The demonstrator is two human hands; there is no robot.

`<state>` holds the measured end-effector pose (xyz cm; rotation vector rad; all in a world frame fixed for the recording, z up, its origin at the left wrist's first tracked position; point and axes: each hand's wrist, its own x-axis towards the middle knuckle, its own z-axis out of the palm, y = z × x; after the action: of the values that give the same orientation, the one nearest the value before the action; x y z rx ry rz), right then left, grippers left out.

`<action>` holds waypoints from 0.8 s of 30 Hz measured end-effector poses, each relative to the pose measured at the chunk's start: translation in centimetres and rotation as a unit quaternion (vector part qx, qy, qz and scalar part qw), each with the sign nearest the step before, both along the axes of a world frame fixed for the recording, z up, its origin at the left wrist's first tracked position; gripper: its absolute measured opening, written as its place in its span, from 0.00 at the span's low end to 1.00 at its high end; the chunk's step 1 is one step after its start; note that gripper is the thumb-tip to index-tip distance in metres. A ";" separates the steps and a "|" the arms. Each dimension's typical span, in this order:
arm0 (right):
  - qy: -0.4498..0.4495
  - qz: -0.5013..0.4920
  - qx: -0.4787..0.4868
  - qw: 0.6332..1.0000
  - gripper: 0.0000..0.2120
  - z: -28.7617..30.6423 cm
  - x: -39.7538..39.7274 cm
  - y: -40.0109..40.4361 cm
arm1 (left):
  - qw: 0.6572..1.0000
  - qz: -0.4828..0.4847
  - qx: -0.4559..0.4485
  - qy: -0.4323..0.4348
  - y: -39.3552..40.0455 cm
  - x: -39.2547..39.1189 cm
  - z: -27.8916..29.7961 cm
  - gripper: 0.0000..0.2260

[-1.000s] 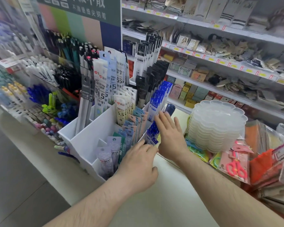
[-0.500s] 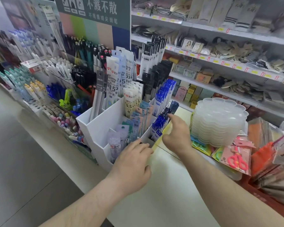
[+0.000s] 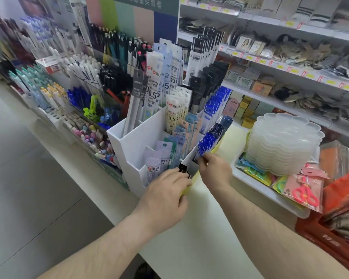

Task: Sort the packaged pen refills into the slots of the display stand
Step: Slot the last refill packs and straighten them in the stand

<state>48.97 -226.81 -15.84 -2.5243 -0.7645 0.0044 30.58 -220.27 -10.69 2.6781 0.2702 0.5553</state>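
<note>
On the left, the white display stand (image 3: 137, 141) sits on the pale counter (image 3: 206, 234), its stepped slots already holding tall grey packs at the back, white 0.5 packs in the middle, and lilac and green packs (image 3: 159, 158) in the low front slot. The left hand (image 3: 165, 196) rests at the stand's front corner with its fingers curled round a small black packet end (image 3: 183, 170); how firmly it grips I cannot tell, since the knuckles hide the fingertips. Just to its right, the right hand (image 3: 215, 171) pinches the bottom of the blue refill packs (image 3: 207, 141) in the lowest right-hand slot, thumb and forefinger narrow on the plastic edge. The step in hand appears to be seating these blue packs squarely, so the sensible way is to keep the left hand steadying the stand while the right slides the packs down along the divider, hang-holes up and labels facing forward. The film sleeves will likely bend and snag on neighbours, so small nudges suit better than a shove. Further right, a stack of clear scalloped trays (image 3: 282, 146) stands near enough to be bumped by an elbow
</note>
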 end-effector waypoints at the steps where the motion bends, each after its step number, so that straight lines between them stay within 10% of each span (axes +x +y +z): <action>1: 0.002 -0.004 0.003 1.000 0.11 0.1 0.2 0.2 | 1.000 -0.002 0.000 0.000 0.0 -0.1 0.0 0.15; 12: 0.038 -0.035 -0.062 0.997 0.12 0.7 1.5 2.4 | 1.000 -0.007 -0.014 -0.004 0.4 -0.3 -0.4 0.14; 18: 0.167 -0.082 0.136 0.973 0.12 3.1 -0.6 -0.7 | 0.990 0.030 -0.039 -0.132 1.2 -2.4 -0.8 0.10; 24: 0.048 0.174 0.102 0.978 0.33 2.6 -7.4 -4.6 | 0.982 0.074 -0.015 -0.171 1.7 -3.8 -1.8 0.11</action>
<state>41.59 -231.44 -13.23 -2.1544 -1.0986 0.1585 26.75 -218.58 -12.48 2.4902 0.3753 1.0324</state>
